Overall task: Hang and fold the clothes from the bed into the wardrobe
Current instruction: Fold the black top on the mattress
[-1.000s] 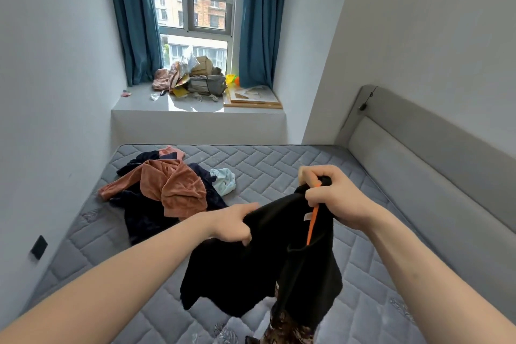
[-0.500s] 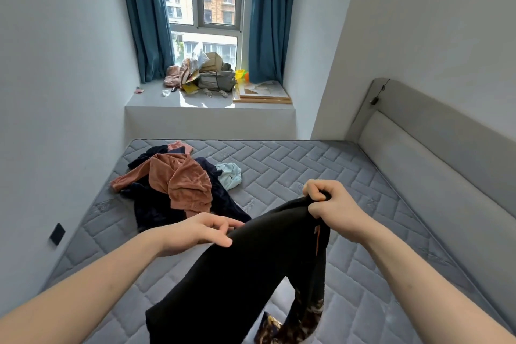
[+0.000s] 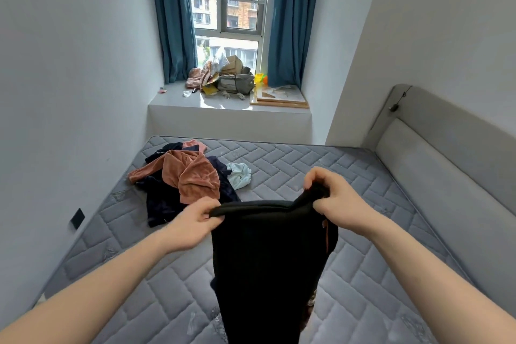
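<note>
A black garment (image 3: 265, 265) hangs in front of me above the grey quilted mattress (image 3: 349, 184), stretched by its top edge between both hands. My left hand (image 3: 192, 223) pinches the edge's left end. My right hand (image 3: 332, 198) grips the bunched right end, where a bit of orange trim shows below my wrist. A pile of clothes lies on the bed's far left: a pink velvet garment (image 3: 192, 173) on top of dark navy ones (image 3: 164, 204), with a small pale blue piece (image 3: 240, 176) beside it. No wardrobe is in view.
A grey padded headboard (image 3: 435, 165) runs along the right side. The left wall meets the mattress and carries a black socket (image 3: 77, 218). At the far end a window ledge (image 3: 229, 109) holds clutter and flat boards, between teal curtains.
My left hand, open and off the cloth half a second ago, now pinches the garment's top edge. Both hands have spread apart, and the garment hangs flat between them.
</note>
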